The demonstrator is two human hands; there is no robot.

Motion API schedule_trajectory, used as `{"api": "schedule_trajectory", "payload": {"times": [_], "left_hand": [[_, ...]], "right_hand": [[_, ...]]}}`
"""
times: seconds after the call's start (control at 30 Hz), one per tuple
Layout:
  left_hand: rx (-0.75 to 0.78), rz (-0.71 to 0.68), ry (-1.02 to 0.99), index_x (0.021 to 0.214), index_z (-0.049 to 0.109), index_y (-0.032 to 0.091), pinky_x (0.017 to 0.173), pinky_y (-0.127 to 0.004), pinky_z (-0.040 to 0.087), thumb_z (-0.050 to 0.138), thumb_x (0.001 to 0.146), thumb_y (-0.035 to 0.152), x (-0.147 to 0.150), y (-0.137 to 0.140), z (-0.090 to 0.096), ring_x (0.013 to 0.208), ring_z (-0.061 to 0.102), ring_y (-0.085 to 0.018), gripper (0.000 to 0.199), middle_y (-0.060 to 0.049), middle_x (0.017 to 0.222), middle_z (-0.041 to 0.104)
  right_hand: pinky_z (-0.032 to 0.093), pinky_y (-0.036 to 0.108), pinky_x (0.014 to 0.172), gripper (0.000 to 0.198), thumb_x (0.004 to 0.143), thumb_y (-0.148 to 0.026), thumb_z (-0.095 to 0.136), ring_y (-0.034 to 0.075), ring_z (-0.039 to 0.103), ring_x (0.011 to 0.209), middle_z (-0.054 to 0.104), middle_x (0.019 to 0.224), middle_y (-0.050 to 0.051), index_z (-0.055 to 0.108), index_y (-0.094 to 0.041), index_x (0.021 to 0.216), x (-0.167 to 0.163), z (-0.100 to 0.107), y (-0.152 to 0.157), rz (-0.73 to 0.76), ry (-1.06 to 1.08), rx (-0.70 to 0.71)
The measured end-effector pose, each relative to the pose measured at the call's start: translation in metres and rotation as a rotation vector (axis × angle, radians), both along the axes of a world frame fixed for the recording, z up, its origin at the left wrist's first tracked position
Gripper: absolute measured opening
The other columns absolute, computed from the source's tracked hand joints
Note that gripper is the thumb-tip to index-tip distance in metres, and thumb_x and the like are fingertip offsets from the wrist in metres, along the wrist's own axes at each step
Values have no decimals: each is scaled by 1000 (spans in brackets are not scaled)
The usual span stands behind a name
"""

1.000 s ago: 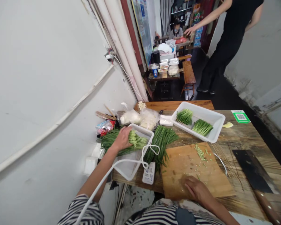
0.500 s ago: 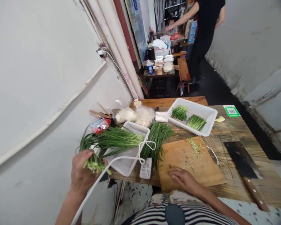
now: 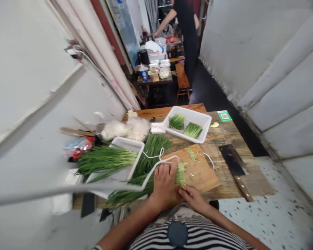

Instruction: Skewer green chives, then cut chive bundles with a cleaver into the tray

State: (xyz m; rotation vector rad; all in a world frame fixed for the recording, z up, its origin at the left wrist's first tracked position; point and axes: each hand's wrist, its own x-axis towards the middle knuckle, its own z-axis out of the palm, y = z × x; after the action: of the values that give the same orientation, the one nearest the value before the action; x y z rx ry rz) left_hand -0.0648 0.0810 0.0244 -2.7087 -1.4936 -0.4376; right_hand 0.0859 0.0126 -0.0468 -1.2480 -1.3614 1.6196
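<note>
My left hand (image 3: 165, 182) is wrapped over a bunch of garlic chives (image 3: 180, 174) at the left part of the wooden cutting board (image 3: 207, 177). The pale cut ends point right, and the long green leaves trail left below my wrist. My right hand (image 3: 194, 198) is closed at the near side of the same bunch, its fingertips partly hidden against it. Small chopped stem pieces (image 3: 191, 154) lie on the board. A cleaver (image 3: 234, 165) rests on the table to the right, its wooden handle towards me.
More chives (image 3: 109, 156) lie across a white tray (image 3: 120, 141) at left. Another white tray (image 3: 207, 121) holds two trimmed bunches. Bagged white food (image 3: 116, 129), thin skewers and a green code card (image 3: 224, 116) are on the table. A white cord (image 3: 151, 173) crosses the view. A person in black (image 3: 187, 34) stands beyond.
My left hand has brought the chives bunch from the far left onto the cutting board. My right hand has moved from lying on the board to the bunch. The view has swung right.
</note>
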Motion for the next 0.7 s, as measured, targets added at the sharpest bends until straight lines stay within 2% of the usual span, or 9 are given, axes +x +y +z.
{"api": "schedule_trajectory", "payload": {"times": [0.07,0.13,0.23,0.33,0.4,0.5,0.6,0.7], "left_hand": [[-9,14,-68,145,31,13,81,-44,41,64,76,43,16,5,-12,91,54,-30,82,-13,103,59],[75,92,-189,147,21,10,85,-47,41,63,78,50,16,5,-24,100,54,-33,91,-18,113,57],[202,202,-383,148,16,11,93,-54,41,65,76,56,-4,-3,-37,115,50,-38,98,-22,125,52],[162,179,-452,150,14,18,98,-58,42,71,70,56,-25,-11,-40,126,44,-40,105,-22,137,44],[117,75,-434,151,0,26,101,-61,43,73,68,57,-32,-15,-41,134,37,-41,115,-22,149,30],[116,-88,-330,147,-15,32,106,-62,40,70,73,54,-32,-16,-47,141,30,-37,115,-20,156,17],[53,-165,-129,151,-6,20,112,-56,35,58,83,54,-17,-8,-64,143,27,-35,99,-24,154,22],[-65,-228,45,151,7,10,115,-55,26,43,89,58,12,14,-91,145,20,-35,87,-24,154,24]], "right_hand": [[46,26,66,57,91,-67,37,14,55,67,57,67,2,56,-16,71,11,-6,-2,-141,-53,29],[46,25,67,56,94,-62,34,14,55,68,58,67,2,56,-17,70,18,0,2,-183,-130,119],[47,27,75,50,98,-53,30,15,59,78,65,81,5,64,-18,89,20,19,10,-98,-224,318],[47,28,84,47,100,-48,27,16,61,90,68,96,8,64,-19,106,18,27,4,-25,-233,442],[48,27,79,48,101,-46,26,16,62,86,68,92,8,64,-18,104,18,17,-7,-59,-237,410],[47,25,66,51,100,-50,23,15,59,70,63,75,4,61,-18,91,24,-17,-22,-222,-293,272],[46,25,60,55,99,-52,16,15,54,59,54,62,1,56,-19,84,33,-54,-22,-377,-397,118],[46,26,66,54,100,-42,11,16,58,65,59,68,5,55,-17,82,37,-76,-8,-378,-648,10]]}}
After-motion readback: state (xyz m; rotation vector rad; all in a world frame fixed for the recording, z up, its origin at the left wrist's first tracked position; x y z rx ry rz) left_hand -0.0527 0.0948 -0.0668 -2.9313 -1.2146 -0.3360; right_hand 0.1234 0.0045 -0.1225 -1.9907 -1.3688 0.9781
